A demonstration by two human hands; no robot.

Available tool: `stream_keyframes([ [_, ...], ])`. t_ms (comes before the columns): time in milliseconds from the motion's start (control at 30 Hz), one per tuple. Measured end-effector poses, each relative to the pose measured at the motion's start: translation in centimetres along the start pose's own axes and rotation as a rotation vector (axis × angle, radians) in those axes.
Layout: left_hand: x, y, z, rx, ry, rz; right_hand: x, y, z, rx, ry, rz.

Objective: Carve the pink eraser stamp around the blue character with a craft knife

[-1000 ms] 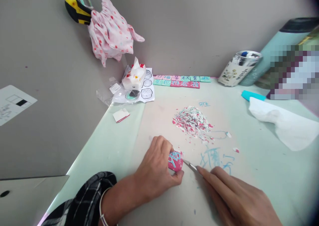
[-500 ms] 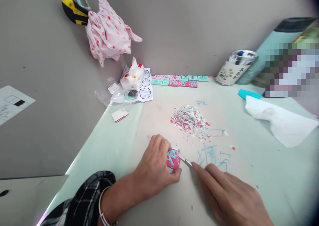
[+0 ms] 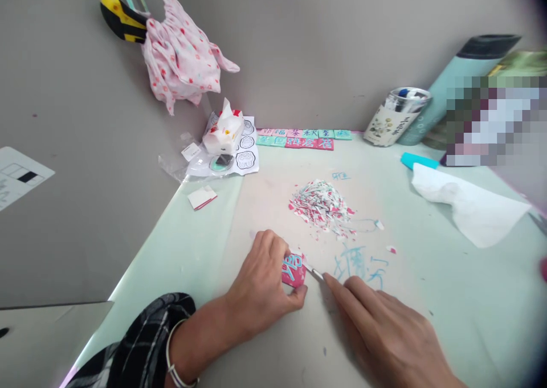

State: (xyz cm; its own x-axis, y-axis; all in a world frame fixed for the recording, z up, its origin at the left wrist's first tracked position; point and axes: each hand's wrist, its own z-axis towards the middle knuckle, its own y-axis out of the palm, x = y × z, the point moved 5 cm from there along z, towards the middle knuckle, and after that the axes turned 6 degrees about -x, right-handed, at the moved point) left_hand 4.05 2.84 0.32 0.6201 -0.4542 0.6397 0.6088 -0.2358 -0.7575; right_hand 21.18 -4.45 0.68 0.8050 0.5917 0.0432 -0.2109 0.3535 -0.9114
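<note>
My left hand is closed on a small pink carving block with a blue-outlined character on its face, its thumb at the near edge and fingers at the far edge. In my right hand is a thin carving knife, held like a pen; its blade tip meets the block's right edge. Most of the handle is hidden under my fingers. Beyond the hands lies a pile of pink, white and green shavings.
Two rows of carved pink and green tiles line the back wall. To the left are a tissue pack on a printed sheet and a small white block. A pen jar, a teal bottle and white tissue are at right.
The whole view has shifted slightly, so things sit a little further left. Both hands keep their grips, with the knife tip still at the block's right edge.
</note>
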Motion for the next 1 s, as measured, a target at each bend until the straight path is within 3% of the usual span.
stream_keyframes([
  [333,0.1,0.0,-0.1,0.004,0.013,0.001,1.9,0.4,0.9,-0.037,0.114,-0.04],
  [600,0.1,0.0,-0.1,0.016,0.038,0.019,1.0,-0.2,-1.1,-0.1,0.023,0.094],
  [1000,0.0,0.1,-0.1,-0.004,0.006,0.008,0.3,-0.2,0.5,-0.036,0.013,0.031],
])
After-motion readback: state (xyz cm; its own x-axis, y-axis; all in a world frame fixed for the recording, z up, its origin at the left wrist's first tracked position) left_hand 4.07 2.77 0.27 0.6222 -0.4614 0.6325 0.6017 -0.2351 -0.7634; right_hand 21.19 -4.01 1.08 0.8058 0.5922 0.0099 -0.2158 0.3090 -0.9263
